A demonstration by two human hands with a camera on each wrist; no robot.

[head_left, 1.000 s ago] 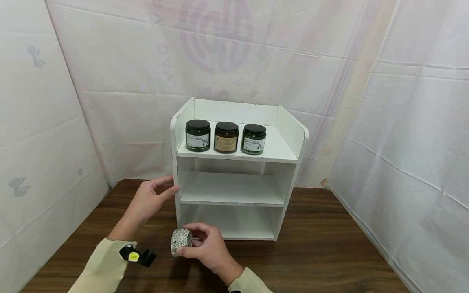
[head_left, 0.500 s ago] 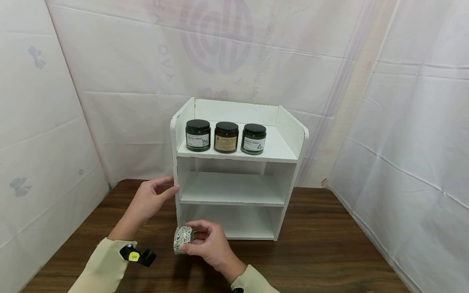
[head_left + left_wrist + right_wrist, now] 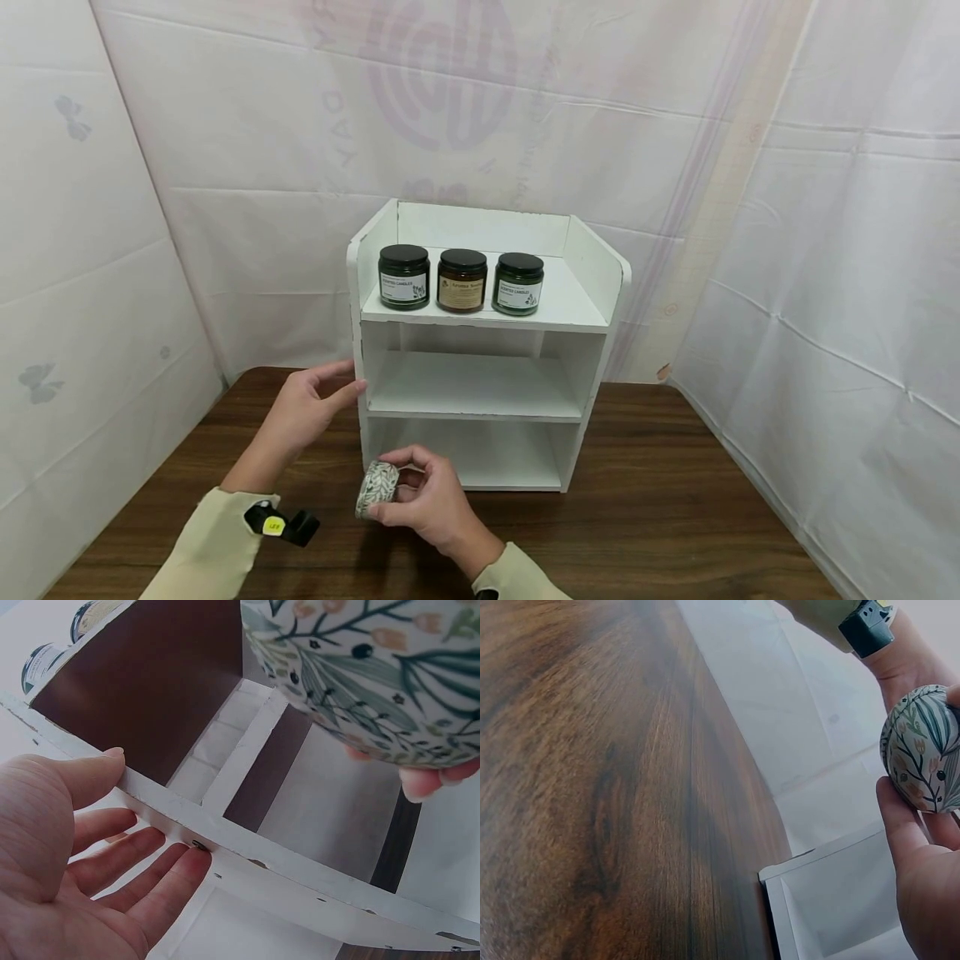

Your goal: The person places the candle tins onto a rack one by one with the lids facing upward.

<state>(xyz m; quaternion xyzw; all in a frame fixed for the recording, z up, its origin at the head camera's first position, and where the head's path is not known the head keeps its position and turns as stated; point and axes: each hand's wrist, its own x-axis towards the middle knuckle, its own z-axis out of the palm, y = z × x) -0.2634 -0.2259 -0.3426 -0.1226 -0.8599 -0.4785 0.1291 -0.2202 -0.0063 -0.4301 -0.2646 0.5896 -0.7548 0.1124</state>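
Observation:
My right hand (image 3: 431, 500) holds a small round tin (image 3: 377, 489) with a green leaf pattern, thumb and fingers on opposite sides, tilted in front of the shelf's lower left corner. Orange tulip-like flowers show on the tin (image 3: 382, 675) in the left wrist view. At the left side of the white shelf unit (image 3: 476, 415), my left hand (image 3: 307, 408) rests with its thumb on the front edge. In the left wrist view, the fingers (image 3: 169, 885) of that hand lie loosely along the outer side panel.
On the top board stand a green candle jar (image 3: 404, 277), an amber one (image 3: 462, 282) and another green one (image 3: 518, 284), all with black lids. The shelf stands on a dark wooden table (image 3: 660, 500). White sheets (image 3: 262, 208) hang behind and at both sides.
My right hand has moved slightly up and to the right with the tin, which now leans more. The left hand has stayed at the shelf's side.

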